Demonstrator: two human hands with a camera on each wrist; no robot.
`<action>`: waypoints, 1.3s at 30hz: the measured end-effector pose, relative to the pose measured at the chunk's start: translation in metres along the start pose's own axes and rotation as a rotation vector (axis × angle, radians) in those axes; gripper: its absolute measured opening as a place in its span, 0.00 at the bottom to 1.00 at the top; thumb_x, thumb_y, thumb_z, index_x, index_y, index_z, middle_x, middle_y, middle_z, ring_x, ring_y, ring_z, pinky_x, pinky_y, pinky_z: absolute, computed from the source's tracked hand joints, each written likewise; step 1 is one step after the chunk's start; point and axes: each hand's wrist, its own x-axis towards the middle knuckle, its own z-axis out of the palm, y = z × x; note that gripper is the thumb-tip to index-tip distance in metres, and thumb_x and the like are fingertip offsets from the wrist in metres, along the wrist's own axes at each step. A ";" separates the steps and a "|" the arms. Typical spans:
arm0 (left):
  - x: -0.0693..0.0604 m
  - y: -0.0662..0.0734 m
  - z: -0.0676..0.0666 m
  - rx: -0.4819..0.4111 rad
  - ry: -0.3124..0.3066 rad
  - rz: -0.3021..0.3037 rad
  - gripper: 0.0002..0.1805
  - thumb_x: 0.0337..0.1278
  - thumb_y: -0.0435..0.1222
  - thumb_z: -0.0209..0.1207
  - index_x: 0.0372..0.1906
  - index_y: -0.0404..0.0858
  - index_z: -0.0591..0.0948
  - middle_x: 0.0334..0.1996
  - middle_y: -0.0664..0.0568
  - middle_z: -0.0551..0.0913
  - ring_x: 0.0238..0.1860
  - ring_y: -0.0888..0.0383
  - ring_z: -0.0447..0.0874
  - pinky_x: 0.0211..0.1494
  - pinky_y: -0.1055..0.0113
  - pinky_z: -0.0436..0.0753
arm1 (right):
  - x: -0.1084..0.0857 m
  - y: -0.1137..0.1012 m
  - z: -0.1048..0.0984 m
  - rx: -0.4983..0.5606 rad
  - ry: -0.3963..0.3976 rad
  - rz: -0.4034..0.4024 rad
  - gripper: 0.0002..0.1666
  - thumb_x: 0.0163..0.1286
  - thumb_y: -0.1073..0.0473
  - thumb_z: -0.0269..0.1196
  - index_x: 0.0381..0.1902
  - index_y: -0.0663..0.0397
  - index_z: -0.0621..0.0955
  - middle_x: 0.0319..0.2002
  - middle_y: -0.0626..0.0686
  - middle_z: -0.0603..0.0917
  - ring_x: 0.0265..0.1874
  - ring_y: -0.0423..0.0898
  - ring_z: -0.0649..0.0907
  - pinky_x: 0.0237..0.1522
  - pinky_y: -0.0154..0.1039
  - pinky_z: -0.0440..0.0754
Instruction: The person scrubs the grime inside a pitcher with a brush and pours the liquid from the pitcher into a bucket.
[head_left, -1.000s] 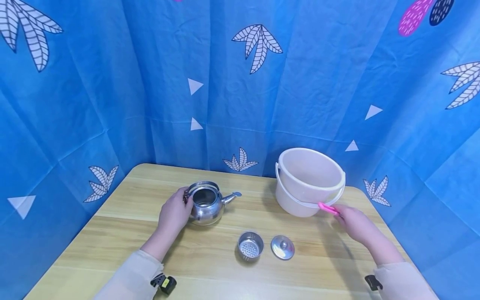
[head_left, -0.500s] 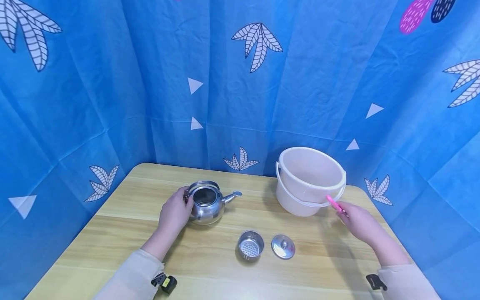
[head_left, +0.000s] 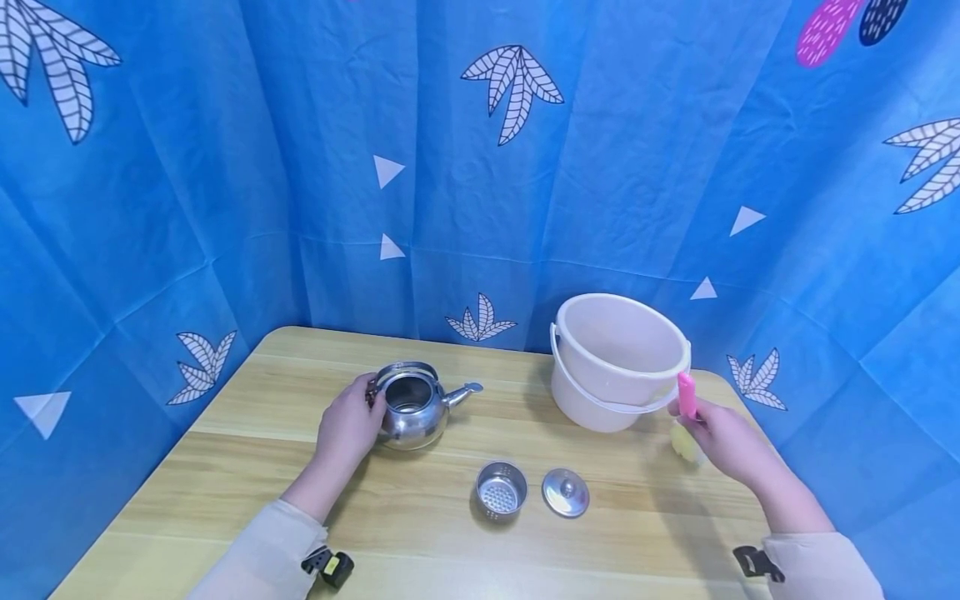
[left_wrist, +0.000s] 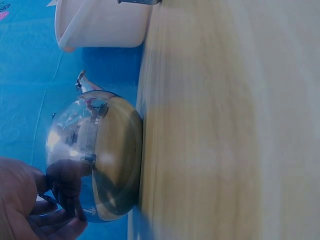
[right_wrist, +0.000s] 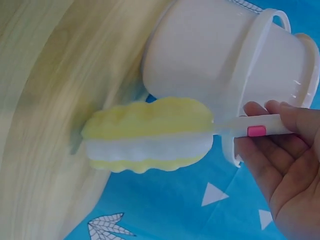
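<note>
My left hand (head_left: pixel 349 423) grips the left side of a stainless steel teapot (head_left: pixel 417 428), which stands lidless on the table with its spout to the right. In the left wrist view the thumb and fingers lie at the shiny teapot (left_wrist: pixel 117 160). My right hand (head_left: pixel 726 440) holds a sponge bottle brush by its pink and white handle (head_left: pixel 686 395), right of the bucket. The brush's yellow and white sponge head (right_wrist: pixel 150 136) points down toward the table. A perforated strainer cup (head_left: pixel 502 492) and a round knobbed lid (head_left: pixel 566 493) lie between the hands.
A white bucket (head_left: pixel 600 408) stands at the table's back right, its handle hanging down in front. Blue patterned curtain (head_left: pixel 480 208) encloses the back and sides of the wooden table (head_left: pixel 420 533).
The right hand has turned the brush from lying sideways to upright, handle end up, so its yellow sponge head shows below the hand. The left hand and teapot have stayed put.
</note>
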 end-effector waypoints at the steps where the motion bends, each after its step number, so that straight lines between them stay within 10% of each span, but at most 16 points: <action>1: 0.000 0.000 0.000 -0.001 0.000 0.000 0.24 0.71 0.40 0.54 0.64 0.30 0.75 0.54 0.33 0.82 0.51 0.36 0.83 0.50 0.42 0.82 | 0.000 -0.001 -0.001 0.006 0.007 -0.003 0.14 0.72 0.65 0.61 0.52 0.65 0.83 0.46 0.65 0.86 0.47 0.66 0.85 0.46 0.63 0.83; 23: 0.001 0.003 -0.001 -0.002 -0.018 -0.011 0.24 0.71 0.39 0.54 0.65 0.30 0.74 0.57 0.33 0.81 0.55 0.36 0.81 0.54 0.42 0.80 | -0.004 -0.021 -0.018 0.127 0.072 -0.066 0.11 0.75 0.65 0.59 0.50 0.64 0.83 0.43 0.59 0.88 0.45 0.62 0.86 0.46 0.59 0.84; 31: 0.000 0.002 -0.001 0.001 -0.013 -0.007 0.24 0.71 0.39 0.54 0.65 0.29 0.74 0.56 0.32 0.81 0.54 0.35 0.82 0.53 0.41 0.80 | -0.004 -0.030 -0.025 0.134 0.081 -0.061 0.11 0.75 0.63 0.59 0.50 0.61 0.84 0.44 0.57 0.89 0.45 0.56 0.87 0.44 0.33 0.83; 39: 0.000 0.002 -0.002 -0.006 -0.018 -0.013 0.24 0.71 0.39 0.53 0.66 0.30 0.73 0.56 0.32 0.81 0.54 0.36 0.82 0.53 0.41 0.81 | -0.005 -0.034 -0.028 0.151 0.107 -0.085 0.12 0.76 0.61 0.59 0.51 0.61 0.83 0.44 0.56 0.89 0.45 0.30 0.83 0.45 0.24 0.78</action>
